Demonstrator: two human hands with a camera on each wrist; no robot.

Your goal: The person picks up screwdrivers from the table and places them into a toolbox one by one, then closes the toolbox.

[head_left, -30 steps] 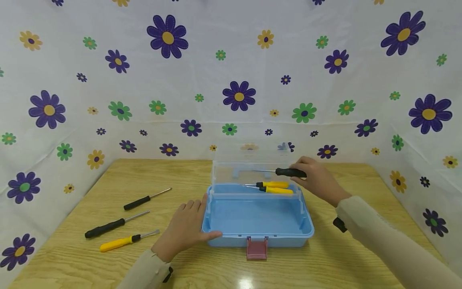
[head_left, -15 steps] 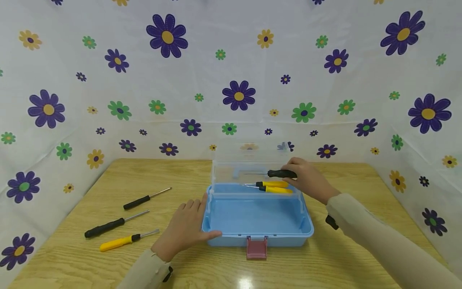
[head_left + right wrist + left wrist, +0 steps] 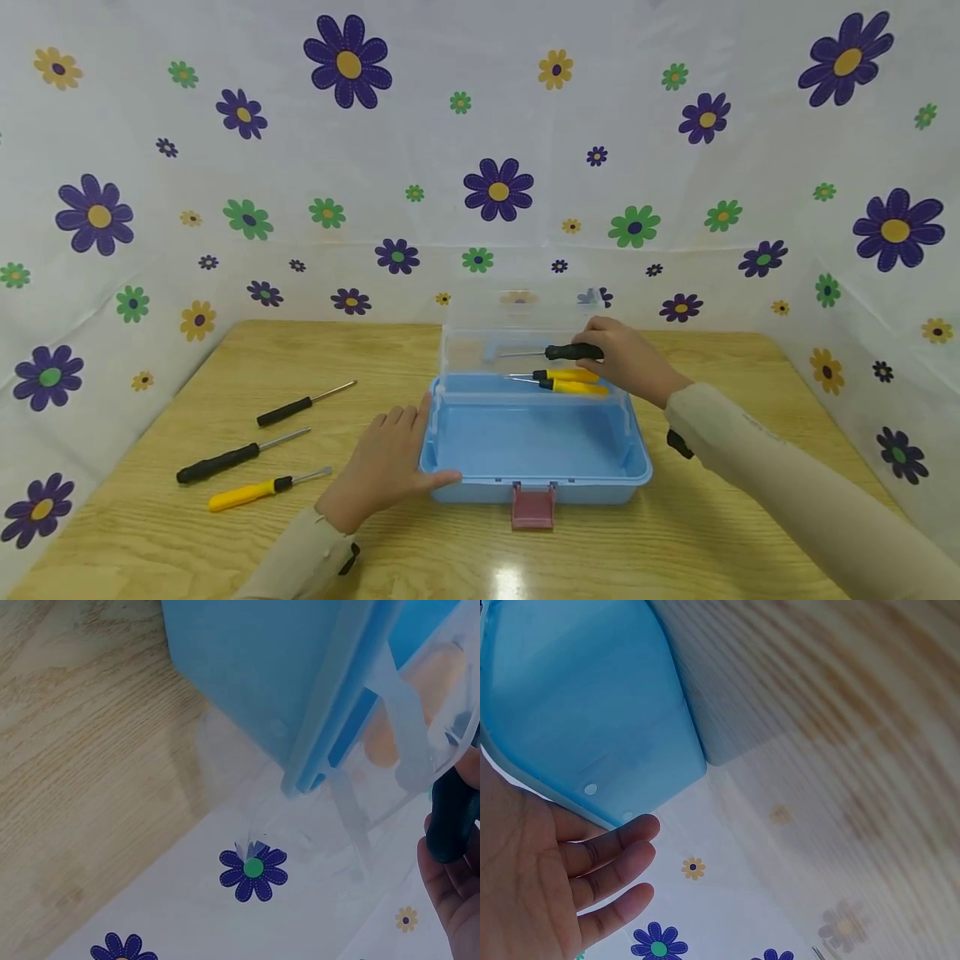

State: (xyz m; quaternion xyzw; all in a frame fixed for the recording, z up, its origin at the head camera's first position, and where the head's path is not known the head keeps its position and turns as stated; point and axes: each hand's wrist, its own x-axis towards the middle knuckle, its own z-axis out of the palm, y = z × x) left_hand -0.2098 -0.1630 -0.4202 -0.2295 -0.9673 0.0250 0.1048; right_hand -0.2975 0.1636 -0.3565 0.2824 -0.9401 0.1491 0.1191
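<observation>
Cut off by the right wrist frame's edge: most of the right hand (image 3: 450,889) and the black screwdriver (image 3: 452,817) in its grip, only a stub showing; blurred behind the clear lid (image 3: 409,727) beside that grip, two yellow screwdrivers (image 3: 420,697), tips untellable.

The right hand (image 3: 450,889) showed only at the lower right edge, its fingers (image 3: 439,847) curled round the black plastic handle of a screwdriver (image 3: 454,817). Just left of the grip rose the clear plastic lid (image 3: 405,742) of a light blue plastic toolbox (image 3: 255,667), and a blurred yellow-orange shape (image 3: 427,690) lay behind the lid, just above the grip. Well left of the grip lay a pale wooden tabletop (image 3: 82,742). Below it hung a white cloth with purple flowers (image 3: 253,867).
</observation>
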